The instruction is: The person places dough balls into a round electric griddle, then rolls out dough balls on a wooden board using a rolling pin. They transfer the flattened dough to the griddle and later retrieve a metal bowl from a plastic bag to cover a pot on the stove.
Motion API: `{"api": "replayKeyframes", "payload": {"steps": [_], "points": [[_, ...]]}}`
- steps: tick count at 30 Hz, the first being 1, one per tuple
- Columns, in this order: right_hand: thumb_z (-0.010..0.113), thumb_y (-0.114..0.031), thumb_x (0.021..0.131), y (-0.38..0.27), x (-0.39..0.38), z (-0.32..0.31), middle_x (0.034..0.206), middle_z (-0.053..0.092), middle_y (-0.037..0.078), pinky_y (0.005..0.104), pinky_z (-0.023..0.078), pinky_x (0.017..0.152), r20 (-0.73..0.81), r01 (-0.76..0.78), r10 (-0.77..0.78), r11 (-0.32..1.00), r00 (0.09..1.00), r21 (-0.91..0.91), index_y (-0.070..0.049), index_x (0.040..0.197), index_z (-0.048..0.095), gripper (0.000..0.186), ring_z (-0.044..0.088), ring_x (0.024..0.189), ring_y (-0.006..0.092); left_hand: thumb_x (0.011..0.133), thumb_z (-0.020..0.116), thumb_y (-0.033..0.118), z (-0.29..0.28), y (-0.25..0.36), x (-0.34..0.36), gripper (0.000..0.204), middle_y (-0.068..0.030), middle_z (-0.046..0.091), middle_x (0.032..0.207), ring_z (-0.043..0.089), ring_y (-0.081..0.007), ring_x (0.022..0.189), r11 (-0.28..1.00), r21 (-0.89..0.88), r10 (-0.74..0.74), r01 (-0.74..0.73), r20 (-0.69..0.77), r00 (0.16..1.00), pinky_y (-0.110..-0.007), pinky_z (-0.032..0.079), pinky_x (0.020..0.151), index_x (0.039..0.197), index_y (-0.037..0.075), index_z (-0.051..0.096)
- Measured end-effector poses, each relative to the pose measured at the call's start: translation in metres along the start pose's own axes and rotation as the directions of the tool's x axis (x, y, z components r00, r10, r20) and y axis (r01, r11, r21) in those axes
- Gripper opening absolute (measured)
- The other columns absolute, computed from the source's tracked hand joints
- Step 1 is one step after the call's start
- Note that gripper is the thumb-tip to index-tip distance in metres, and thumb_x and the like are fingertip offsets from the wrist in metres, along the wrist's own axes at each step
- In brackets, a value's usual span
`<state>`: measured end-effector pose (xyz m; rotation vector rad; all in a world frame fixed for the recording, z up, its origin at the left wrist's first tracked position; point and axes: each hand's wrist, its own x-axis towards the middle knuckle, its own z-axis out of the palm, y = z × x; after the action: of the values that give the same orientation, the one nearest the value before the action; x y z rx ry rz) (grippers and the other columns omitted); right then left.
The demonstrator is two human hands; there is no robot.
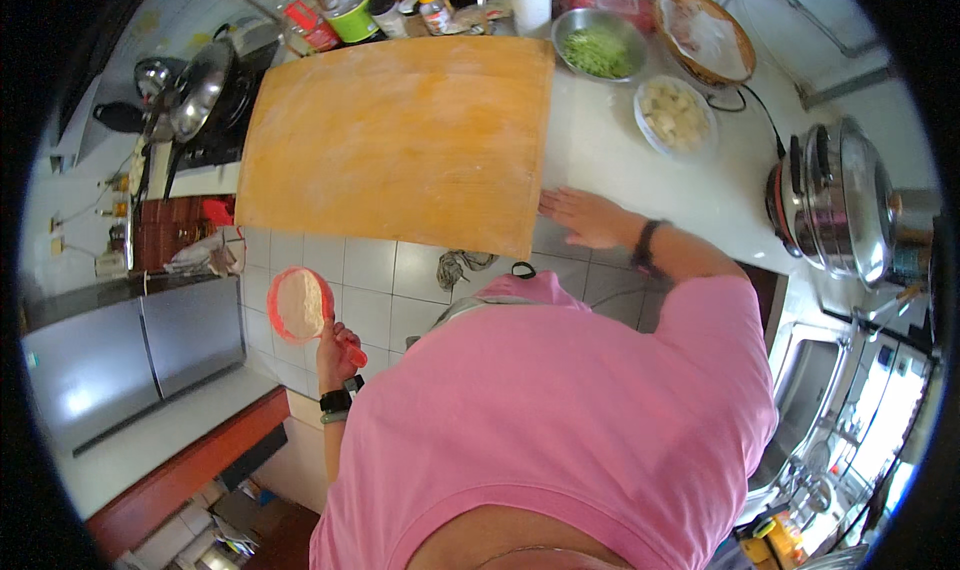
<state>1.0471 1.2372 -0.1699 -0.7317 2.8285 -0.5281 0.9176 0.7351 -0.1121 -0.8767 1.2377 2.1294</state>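
Note:
My left hand [338,346] is wrapped round the handle of a red plastic dipper [271,308], held out over the tiled floor left of my body. Pale powder, like flour, lies inside its bowl, heaped to one side. At the counter's front edge, my right hand [588,218] rests palm down with its fingers stretched out. Its fingertips are close to the right edge of a large wooden board [395,140]; I cannot tell if they touch it. A faint white dusting covers the board, whose front edge juts past the counter.
Right of the board stand a metal bowl [557,45] of chopped greens, a white bowl [640,135] of pale chunks and a basket [748,55]. A steamer pot [835,205] sits far right. Bottles [435,12] line the back; a wok [205,90] is at left. Below is a cloth [460,267].

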Motion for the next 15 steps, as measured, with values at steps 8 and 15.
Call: {"api": "replayKeyframes", "payload": {"steps": [8,15], "points": [[0.060,-0.017,0.069,-0.023,-0.084,0.014,0.074,0.052,0.011,0.0418,0.041,0.069,-0.081,-0.091,0.107,0.980,0.991,0.179,-0.003,0.067,0.051,0.017,0.050,0.077,0.0333,0.089,0.051,0.023,0.002,-0.022,-0.007,0.018,0.0055,0.038,0.065,0.036,-0.0032,0.052,0.998,0.020,0.052,-0.052,-0.003,0.999,-0.017,0.039,0.052,0.104,0.012,0.048],[0.029,-0.031,0.091,-0.017,-0.088,-0.012,0.098,0.053,0.018,0.0418,0.036,0.089,0.170,0.346,0.624,-0.617,0.763,0.707,0.001,0.092,0.049,0.037,0.048,0.099,0.0317,0.090,0.050,0.021,0.000,-0.022,-0.001,0.018,0.0041,0.039,0.067,0.037,-0.0040,0.054,0.999,0.040,-0.032,0.033,-0.037,0.999,-0.017,0.039,0.054,0.104,0.011,0.047]]}}
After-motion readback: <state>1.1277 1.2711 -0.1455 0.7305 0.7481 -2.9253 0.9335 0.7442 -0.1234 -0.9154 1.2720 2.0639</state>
